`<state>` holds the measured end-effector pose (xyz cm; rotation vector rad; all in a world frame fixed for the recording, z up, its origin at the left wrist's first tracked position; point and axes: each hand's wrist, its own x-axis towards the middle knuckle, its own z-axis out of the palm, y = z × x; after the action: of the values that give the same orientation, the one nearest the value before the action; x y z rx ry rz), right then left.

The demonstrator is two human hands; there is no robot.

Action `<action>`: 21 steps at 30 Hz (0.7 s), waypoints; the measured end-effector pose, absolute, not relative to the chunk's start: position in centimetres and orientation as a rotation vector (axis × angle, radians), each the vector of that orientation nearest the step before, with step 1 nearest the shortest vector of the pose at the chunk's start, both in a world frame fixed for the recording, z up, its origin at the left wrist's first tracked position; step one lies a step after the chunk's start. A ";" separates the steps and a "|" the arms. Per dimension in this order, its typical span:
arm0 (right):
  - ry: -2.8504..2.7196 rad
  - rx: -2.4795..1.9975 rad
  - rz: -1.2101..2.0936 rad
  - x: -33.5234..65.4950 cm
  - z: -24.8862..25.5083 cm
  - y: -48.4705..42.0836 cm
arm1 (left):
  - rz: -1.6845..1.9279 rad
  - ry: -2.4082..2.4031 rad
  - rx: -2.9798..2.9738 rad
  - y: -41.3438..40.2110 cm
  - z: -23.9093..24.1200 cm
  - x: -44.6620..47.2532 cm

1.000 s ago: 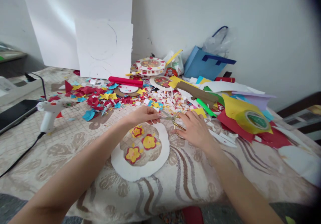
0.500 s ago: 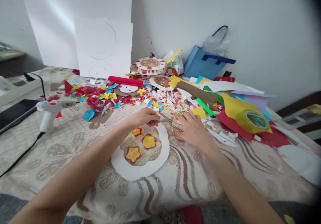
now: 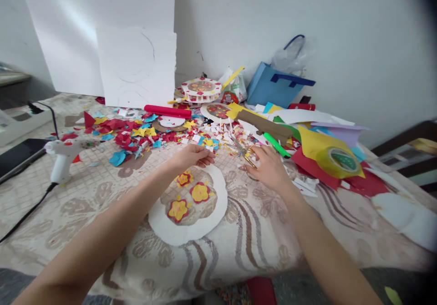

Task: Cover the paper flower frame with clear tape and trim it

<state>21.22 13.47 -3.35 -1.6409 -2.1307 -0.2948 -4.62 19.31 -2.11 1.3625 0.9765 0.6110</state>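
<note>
My right hand (image 3: 268,165) has its fingers in the gold handles of a pair of scissors (image 3: 243,151), whose blades point left and away over the paper scraps. My left hand (image 3: 195,155) is closed with its fingertips pressed together, and what they hold, if anything, is too small to make out. Under and in front of the left hand lies a white ring with a scalloped edge (image 3: 204,230) and a see-through middle. Three yellow and red paper flowers (image 3: 178,210) show on that middle; the left hand and forearm cover part of the ring.
Paper scraps (image 3: 119,132) spread across the back of the table. A white glue gun (image 3: 62,159) stands at left with its cord. A red roll (image 3: 167,111), a green marker (image 3: 276,144), a tape roll (image 3: 343,159) and a blue bag (image 3: 273,86) lie farther back.
The scissors in my right hand have moved to the right, away from my left fingertips. My left hand stays above the ring, fingers still closed. The whole view has shifted slightly.
</note>
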 end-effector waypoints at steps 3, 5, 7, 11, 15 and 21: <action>-2.074 -1.627 -0.275 22.0 -3.3 13.8 | 0.596 0.983 1.553 19.2 -1.9 -3.4; -2.035 -1.615 -0.254 22.4 -3.2 13.9 | 0.573 0.959 1.796 19.1 -1.6 -2.0; -2.001 -1.606 -0.221 22.8 -3.0 14.0 | 0.558 0.923 2.151 18.8 -1.5 -0.3; -1.934 -1.594 -0.187 23.5 -2.6 14.1 | 0.401 0.837 2.935 17.8 -2.0 3.4; -1.896 -1.583 -0.172 24.0 -2.4 14.1 | 0.124 0.677 3.331 16.9 -3.0 5.6; -1.853 -1.577 -0.180 24.2 -2.1 13.9 | 0.201 0.801 3.026 18.3 -3.2 5.3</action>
<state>24.17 13.93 -2.08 -1.5766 -1.8533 -0.1803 5.30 18.29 -3.20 3.0258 0.8009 0.2010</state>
